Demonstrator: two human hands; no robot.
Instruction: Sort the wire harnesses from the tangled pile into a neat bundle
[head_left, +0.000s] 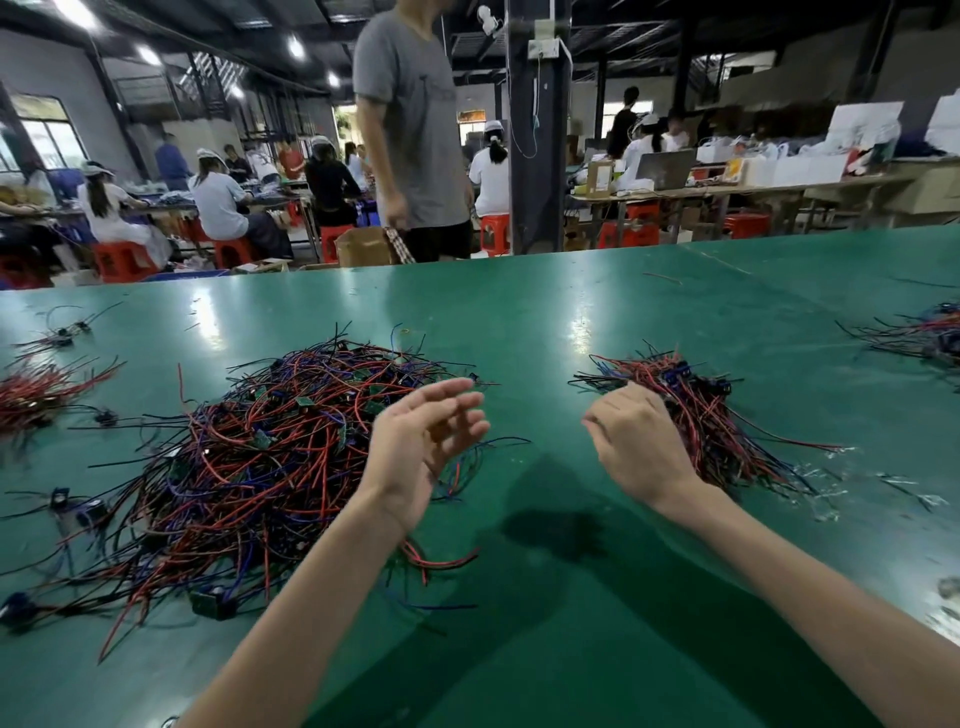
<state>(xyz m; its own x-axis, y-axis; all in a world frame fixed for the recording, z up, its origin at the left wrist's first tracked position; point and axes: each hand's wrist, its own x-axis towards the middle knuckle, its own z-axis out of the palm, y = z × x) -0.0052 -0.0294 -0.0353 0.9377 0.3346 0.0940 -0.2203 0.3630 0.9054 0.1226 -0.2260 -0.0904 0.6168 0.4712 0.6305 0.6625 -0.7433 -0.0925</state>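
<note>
The left hand (421, 447) is hovering spread and empty, palm turned inward and fingers straight though blurred, over the right edge of the tangled pile (249, 457) of red, blue and black harnesses that is lying left of centre on the green table (545, 322). The right hand (636, 441) is hanging with its back to the camera and fingers curled down at the near-left edge of the bundle (711, 415), which is lying right of centre, well apart from the pile; whether it is gripping a wire I cannot tell. A person in a grey shirt (415, 130) is standing beyond the table's far edge.
</note>
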